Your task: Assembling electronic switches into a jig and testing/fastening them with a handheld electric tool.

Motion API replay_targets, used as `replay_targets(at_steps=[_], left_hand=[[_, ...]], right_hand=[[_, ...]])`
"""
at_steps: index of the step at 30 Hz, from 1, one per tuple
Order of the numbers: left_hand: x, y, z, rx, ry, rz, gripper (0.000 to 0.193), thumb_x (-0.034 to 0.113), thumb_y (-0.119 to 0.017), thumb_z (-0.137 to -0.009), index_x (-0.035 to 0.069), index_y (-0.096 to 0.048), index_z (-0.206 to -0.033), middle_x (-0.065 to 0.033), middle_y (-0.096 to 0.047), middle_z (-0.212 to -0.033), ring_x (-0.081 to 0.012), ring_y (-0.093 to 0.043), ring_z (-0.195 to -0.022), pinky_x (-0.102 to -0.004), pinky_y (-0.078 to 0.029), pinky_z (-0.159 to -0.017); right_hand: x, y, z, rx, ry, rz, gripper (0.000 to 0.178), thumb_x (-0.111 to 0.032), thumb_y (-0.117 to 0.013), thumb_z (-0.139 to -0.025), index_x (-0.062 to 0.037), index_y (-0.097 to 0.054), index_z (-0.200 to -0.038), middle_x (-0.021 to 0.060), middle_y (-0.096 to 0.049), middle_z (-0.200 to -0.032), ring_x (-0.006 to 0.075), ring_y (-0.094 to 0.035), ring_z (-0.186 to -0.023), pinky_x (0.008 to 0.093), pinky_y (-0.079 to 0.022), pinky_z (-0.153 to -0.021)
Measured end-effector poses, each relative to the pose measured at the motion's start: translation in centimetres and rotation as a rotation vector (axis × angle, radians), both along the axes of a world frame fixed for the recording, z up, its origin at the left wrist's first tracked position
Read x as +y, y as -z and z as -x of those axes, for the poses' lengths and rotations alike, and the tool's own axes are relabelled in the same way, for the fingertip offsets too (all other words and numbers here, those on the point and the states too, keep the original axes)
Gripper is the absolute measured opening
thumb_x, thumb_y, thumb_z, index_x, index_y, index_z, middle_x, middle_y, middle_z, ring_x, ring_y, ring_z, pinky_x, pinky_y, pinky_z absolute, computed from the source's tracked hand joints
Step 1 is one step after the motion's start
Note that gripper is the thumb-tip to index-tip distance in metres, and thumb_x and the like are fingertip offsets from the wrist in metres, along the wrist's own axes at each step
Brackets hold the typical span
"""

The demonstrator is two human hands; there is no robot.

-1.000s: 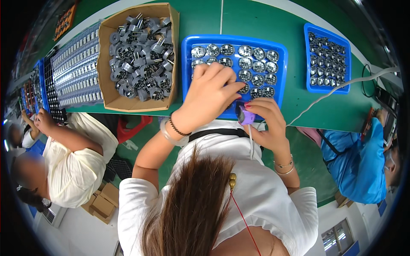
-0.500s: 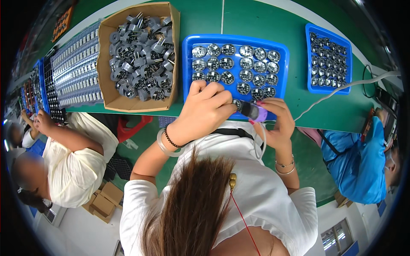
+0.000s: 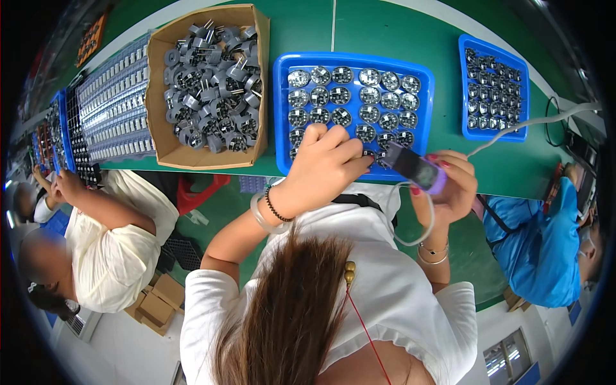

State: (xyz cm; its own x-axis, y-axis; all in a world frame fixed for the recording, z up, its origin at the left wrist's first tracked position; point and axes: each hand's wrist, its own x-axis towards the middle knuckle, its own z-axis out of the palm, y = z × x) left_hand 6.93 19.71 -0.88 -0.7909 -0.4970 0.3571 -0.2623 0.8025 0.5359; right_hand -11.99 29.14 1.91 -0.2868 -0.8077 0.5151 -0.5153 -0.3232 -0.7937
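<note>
In front of me lies a blue tray (image 3: 420, 67) with rows of small round electronic parts (image 3: 370, 95), silvery and black on top. My left hand (image 3: 321, 168) reaches over its near edge, thumb and fingers pinched on one round electronic part (image 3: 368, 154). Just to the right, my right hand (image 3: 454, 187) grips a purple and black handheld device (image 3: 417, 169) trailing a pale cable. The device is tilted, its black end close to the part at my left fingertips but apart from it. My left fingers partly hide that part.
A cardboard box (image 3: 264, 77) of grey plug-like parts with metal pins stands to the left. Beyond it are clear trays (image 3: 115, 102) of white parts. Another blue tray (image 3: 493, 136) of round parts lies right. A grey cable (image 3: 532, 122) crosses the green table. People sit on both sides.
My right hand has drawn the purple and black device rightward, away from the left hand. My left hand has shifted slightly right and nearer, uncovering more parts at the tray's left side.
</note>
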Motion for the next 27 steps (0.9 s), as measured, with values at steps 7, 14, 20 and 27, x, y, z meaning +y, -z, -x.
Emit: replay_targets(at_steps=[7,14,20,27], left_hand=[[-2.8,-1.7,-1.4,-0.050,-0.162,-0.030,0.030,0.017,-0.072,-0.067,0.014,-0.068,-0.097,0.0024,-0.050,-0.080,-0.0175,-0.048,-0.083,-0.0339,-0.032,-0.072],[-3.3,-1.3,-1.6,-0.048,-0.181,-0.006,0.016,0.012,-0.071,-0.068,0.013,-0.068,-0.083,0.0016,-0.051,-0.083,-0.0192,-0.050,-0.084,-0.0340,-0.033,-0.074],[-2.9,-2.2,-1.9,0.000,-0.146,-0.077,0.014,0.015,-0.073,-0.068,0.014,-0.068,-0.081,0.0018,-0.051,-0.083,-0.0189,-0.050,-0.086,-0.0337,-0.033,-0.075],[-3.0,-2.7,-2.2,-0.021,-0.126,-0.054,0.011,0.018,-0.072,-0.067,0.015,-0.068,-0.077,0.0016,-0.050,-0.082,-0.0176,-0.050,-0.087,-0.0340,-0.032,-0.076]], right_hand=[[-1.7,1.1,-1.6,0.180,-0.126,-0.067,0.043,-0.010,-0.078,-0.068,0.0002,-0.055,-0.102,0.0165,-0.060,-0.099,0.0284,-0.060,-0.088,0.0363,-0.049,-0.076],[-2.2,1.2,-2.8,0.203,-0.109,-0.077,0.041,-0.008,-0.078,-0.067,-0.0013,-0.056,-0.101,0.0141,-0.062,-0.098,0.0281,-0.060,-0.087,0.0354,-0.050,-0.076],[-2.3,0.9,-2.5,0.229,-0.123,-0.077,0.042,-0.006,-0.078,-0.066,-0.0017,-0.057,-0.102,0.0136,-0.062,-0.096,0.0283,-0.061,-0.087,0.0355,-0.050,-0.075],[-2.1,0.6,-1.8,0.275,-0.163,-0.079,0.041,-0.008,-0.077,-0.069,-0.0009,-0.055,-0.103,0.0144,-0.061,-0.097,0.0274,-0.061,-0.087,0.0365,-0.050,-0.077]])
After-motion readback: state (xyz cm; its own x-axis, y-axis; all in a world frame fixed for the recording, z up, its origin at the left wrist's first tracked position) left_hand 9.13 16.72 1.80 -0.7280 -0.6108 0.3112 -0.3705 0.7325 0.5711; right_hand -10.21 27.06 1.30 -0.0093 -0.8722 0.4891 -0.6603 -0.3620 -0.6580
